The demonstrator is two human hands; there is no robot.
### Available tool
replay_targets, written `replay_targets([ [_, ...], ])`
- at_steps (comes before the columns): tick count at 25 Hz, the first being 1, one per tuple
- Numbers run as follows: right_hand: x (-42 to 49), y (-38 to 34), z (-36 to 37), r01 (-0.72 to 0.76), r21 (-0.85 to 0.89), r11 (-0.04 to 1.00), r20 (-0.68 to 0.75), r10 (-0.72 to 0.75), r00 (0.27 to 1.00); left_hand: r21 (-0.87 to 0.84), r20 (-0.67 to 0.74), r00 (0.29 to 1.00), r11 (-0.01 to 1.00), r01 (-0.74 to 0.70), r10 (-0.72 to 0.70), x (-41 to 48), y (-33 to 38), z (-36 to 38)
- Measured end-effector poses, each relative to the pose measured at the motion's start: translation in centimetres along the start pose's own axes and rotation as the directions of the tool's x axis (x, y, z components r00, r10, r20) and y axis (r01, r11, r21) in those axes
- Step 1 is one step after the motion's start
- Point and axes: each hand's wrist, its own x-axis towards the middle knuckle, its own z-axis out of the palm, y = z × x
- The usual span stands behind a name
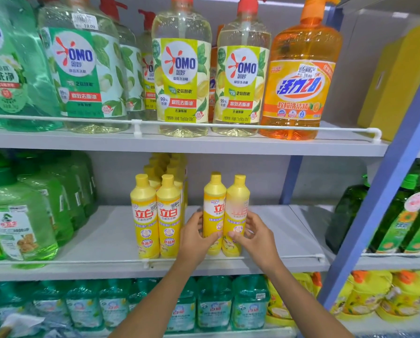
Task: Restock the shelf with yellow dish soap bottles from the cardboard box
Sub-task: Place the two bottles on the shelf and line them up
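The head camera is facing the shelves [101, 235] head-on, sitting close to them. It is tilting slightly down, taking in three tiers.

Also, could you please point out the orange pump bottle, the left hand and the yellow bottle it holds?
orange pump bottle [301, 89]: head view, front label.
left hand [194, 237]: head view, back of the hand.
yellow dish soap bottle [214, 193]: head view, its shoulder.

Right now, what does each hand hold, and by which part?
The left hand grips the left yellow bottle, the right hand the right yellow bottle, each around its lower body.
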Motion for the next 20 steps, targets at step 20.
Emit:
replay_targets([
  [20,5.3,4.4,2.1,-0.151,-0.252,0.956,0.005,0.157,0.988,0.045,-0.104,0.979,0.983,0.181,-0.175,4.7,-3.8,2.7],
])
